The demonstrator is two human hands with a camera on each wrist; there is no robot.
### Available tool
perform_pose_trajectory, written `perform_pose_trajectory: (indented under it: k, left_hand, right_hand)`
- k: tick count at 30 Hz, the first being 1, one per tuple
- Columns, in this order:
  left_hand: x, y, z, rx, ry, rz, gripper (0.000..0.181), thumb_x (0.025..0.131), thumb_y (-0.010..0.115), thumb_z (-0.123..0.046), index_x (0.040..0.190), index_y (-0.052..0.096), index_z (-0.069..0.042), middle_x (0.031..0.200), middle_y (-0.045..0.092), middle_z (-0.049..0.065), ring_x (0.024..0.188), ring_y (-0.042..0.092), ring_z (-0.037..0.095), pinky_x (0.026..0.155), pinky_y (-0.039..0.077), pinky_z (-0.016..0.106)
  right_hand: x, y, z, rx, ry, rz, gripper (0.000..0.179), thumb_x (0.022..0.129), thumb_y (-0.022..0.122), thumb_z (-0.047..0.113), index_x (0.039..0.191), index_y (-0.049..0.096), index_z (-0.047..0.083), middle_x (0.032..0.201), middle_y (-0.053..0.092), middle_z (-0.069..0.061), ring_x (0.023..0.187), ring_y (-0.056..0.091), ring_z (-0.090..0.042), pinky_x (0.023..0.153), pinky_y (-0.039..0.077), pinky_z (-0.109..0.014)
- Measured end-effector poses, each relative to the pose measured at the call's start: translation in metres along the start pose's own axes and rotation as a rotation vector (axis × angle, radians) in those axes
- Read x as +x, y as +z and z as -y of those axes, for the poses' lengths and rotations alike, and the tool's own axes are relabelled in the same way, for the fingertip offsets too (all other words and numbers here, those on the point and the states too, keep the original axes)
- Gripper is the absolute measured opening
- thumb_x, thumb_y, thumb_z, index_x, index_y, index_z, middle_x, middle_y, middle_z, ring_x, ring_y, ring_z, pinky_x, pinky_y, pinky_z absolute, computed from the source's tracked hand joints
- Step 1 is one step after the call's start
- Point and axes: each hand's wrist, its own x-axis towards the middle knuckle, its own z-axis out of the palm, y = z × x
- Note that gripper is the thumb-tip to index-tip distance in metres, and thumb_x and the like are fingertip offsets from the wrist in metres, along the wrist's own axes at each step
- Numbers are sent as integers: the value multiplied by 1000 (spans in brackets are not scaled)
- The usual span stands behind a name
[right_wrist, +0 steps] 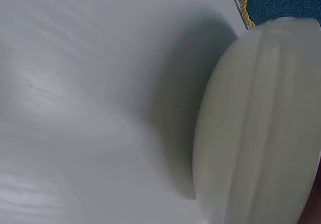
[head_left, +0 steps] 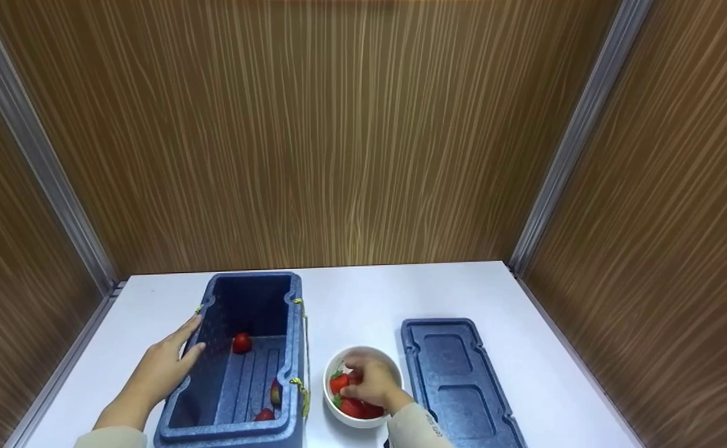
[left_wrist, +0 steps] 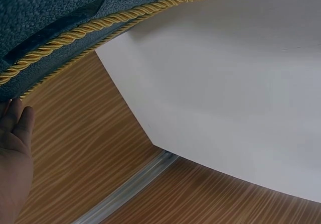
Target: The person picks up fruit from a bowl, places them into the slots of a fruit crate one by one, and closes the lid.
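My left hand (head_left: 161, 367) rests on the left rim of a blue foam box (head_left: 295, 354), fingers extended and thumb spread. In the left wrist view, fingertips (left_wrist: 25, 121) touch the box beside its yellow rope. Inside the box lie a round red fruit (head_left: 242, 343), a red-and-yellow fruit (head_left: 275, 393) and another red fruit (head_left: 264, 415). My right hand (head_left: 372, 381) reaches into a white bowl (head_left: 332, 414), bent fingers and thumb around a red fruit; their grip is unclear. Strawberries (head_left: 339, 382) lie in the bowl. The right wrist view shows only the bowl's outside.
A blue lid (head_left: 456, 373) with recessed panels lies right of the bowl. Yellow rope (head_left: 305, 398) hangs along the box's right side. Wood-patterned walls (head_left: 338, 155) with metal corner posts enclose the white table (head_left: 357, 305).
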Motion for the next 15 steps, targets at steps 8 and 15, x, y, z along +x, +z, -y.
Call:
perform_pose_trajectory:
  k: [8,15]
  left_hand:
    - [1,2,1,-1,-21,15,53,97,55,-20,143,39,1,142,40,25,124,40,49,102,31,62]
    - [1,1,1,-8,-20,16,54,96,55,-19,143,39,2,141,40,25,124,40,50,102,31,62]
  right_hand:
    - [1,3,-1,-69,20,6,38,72,82,18,106,71,5,92,70,-2,88,63,-17,85,50,-34]
    - [2,7,0,-51,44,-21,28,70,84,16,94,72,8,88,69,2,84,63,-15,82,51,-35]
